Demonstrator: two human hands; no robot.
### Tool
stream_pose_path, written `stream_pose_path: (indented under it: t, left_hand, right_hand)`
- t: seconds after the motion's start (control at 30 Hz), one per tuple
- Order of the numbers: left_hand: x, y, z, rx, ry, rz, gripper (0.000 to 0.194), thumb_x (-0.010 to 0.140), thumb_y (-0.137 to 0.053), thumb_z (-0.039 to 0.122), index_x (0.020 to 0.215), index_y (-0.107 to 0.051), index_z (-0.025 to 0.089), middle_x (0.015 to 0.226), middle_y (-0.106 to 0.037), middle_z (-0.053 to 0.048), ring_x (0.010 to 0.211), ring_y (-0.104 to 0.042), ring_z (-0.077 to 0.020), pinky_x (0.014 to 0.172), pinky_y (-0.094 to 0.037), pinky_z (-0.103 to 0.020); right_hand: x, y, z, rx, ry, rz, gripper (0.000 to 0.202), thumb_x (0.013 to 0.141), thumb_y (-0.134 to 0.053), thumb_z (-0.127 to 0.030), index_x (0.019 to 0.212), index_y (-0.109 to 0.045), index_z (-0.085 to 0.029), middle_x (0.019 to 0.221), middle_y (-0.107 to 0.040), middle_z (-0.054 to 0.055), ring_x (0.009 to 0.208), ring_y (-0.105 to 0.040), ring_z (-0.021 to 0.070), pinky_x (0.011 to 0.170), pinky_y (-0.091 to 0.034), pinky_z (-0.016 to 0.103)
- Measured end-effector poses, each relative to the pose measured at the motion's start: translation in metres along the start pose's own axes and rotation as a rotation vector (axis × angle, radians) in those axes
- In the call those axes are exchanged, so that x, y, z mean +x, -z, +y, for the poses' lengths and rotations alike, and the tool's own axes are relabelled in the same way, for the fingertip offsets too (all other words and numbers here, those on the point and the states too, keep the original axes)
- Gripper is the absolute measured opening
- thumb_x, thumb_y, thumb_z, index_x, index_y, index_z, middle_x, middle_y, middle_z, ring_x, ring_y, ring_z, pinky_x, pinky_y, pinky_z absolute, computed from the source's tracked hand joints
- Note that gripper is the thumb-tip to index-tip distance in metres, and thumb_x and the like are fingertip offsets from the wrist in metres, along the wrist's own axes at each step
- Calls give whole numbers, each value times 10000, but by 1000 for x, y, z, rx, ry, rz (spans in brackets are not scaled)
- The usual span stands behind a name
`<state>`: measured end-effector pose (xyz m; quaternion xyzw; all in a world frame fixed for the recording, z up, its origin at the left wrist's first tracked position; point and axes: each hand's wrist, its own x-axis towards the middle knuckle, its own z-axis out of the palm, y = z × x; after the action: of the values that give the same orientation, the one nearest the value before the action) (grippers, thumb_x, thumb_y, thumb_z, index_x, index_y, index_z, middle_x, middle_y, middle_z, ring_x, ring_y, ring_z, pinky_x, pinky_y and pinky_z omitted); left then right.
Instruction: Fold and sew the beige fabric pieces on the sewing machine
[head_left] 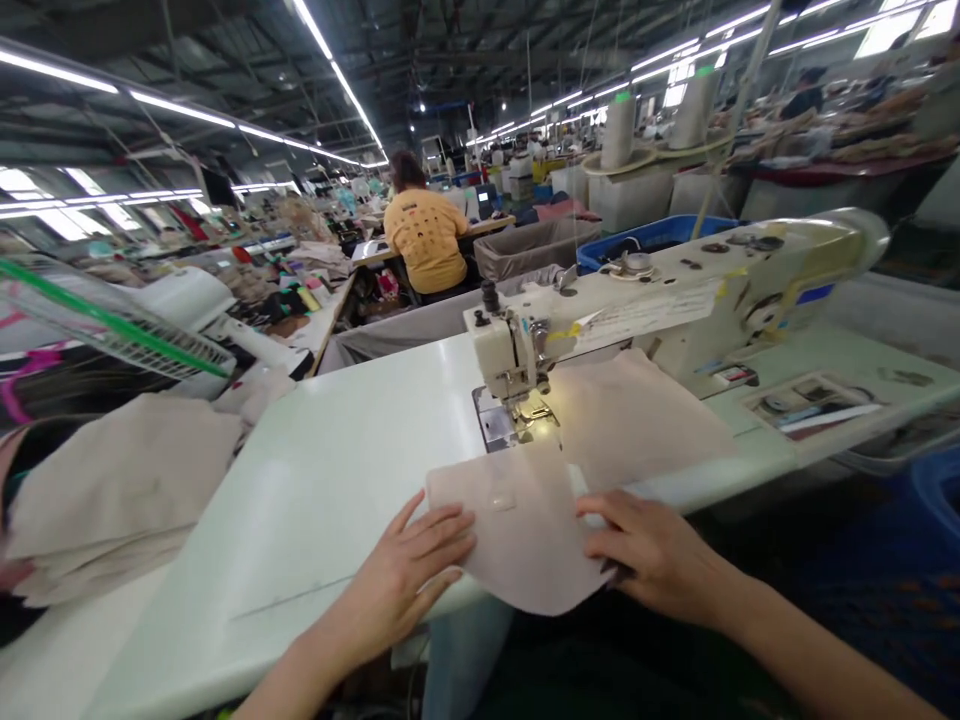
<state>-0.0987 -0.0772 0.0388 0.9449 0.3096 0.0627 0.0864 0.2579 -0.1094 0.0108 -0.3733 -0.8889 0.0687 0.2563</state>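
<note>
Beige cloth (525, 545) lies before the machine (690, 270); left hand (409, 565) rests open on its left edge; right hand (652, 555) touches its right edge, grip indeterminable.

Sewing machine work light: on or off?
On: at the sewing machine, a warm yellow glow lights the metal parts and the pale fabric right beside them. The bulb itself can't be made out.
</note>
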Motion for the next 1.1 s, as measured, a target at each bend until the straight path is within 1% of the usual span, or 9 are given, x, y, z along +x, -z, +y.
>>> stream_pose_path:
  t: [0.1,0.2,0.33,0.47,0.57,0.67,0.8,0.93,1.1]
  left_hand:
    - [-8,2,-2,-122,36,20,400,1013,-503,257,1406,-570,294,1426,-610,-46,1357,-538,-217,1201,-361,-519]
    - [-7,3,0,-348,165,100,348,1024,-460,289,1308,-660,262,1354,-665,-60,1285,-600,-208,1120,-482,-433]
    - [5,0,0,-600,527,275,389,1024,-411,396,1200,-713,224,1199,-740,-57,1100,-683,-226,1032,-527,-395]
    - [19,-13,-3,-538,701,442,365,961,-478,437,947,-755,201,985,-751,-58,956,-676,-249,902,-541,-377]
    - [25,-20,-2,-455,734,467,368,944,-480,415,738,-703,206,799,-685,-46,804,-644,-222,772,-533,-341]
    - [27,-24,3,-423,703,490,322,943,-483,355,754,-700,212,805,-671,-48,793,-633,-208,750,-525,-322]
    - [27,-31,9,-344,742,550,260,937,-502,309,1018,-724,203,851,-686,-50,834,-654,-218,775,-540,-336]
    - [23,-39,14,-275,762,642,515,969,-491,289,1469,-465,168,978,-692,-67,947,-667,-215,828,-543,-335]
    - [16,-39,17,-245,601,576,376,1005,-425,213,1304,-646,163,815,-590,-33,742,-622,-156,684,-524,-263]
  right_hand:
    - [16,-6,0,38,63,-47,377,739,-560,-21,1023,-690,-234,1402,-618,100,1154,-636,248,853,-548,355]
    - [30,-15,7,276,23,-60,374,746,-531,-25,981,-719,-247,1297,-699,61,1158,-655,230,940,-527,371]
    - [48,-28,15,608,-540,82,174,813,-631,-288,968,-698,-245,878,-783,33,815,-726,220,763,-556,344]
    - [57,-42,16,761,-923,356,426,695,-757,-549,908,-555,-241,697,-721,4,634,-665,206,615,-520,319]
    - [58,-49,10,739,-941,438,449,672,-774,-567,842,-496,-257,742,-722,14,655,-656,196,635,-521,315]
    - [60,-48,0,611,-909,345,348,705,-729,-544,834,-597,-248,711,-695,4,644,-635,191,636,-512,310]
    - [64,-44,-3,488,-852,191,281,743,-662,-495,852,-748,-251,740,-724,21,635,-625,198,647,-511,320]
    - [61,-43,2,445,-779,159,285,792,-642,-458,921,-790,-252,882,-751,42,667,-631,192,666,-517,309]
    - [57,-46,4,415,-727,128,304,858,-612,-473,965,-791,-252,952,-742,48,773,-657,202,710,-513,302]
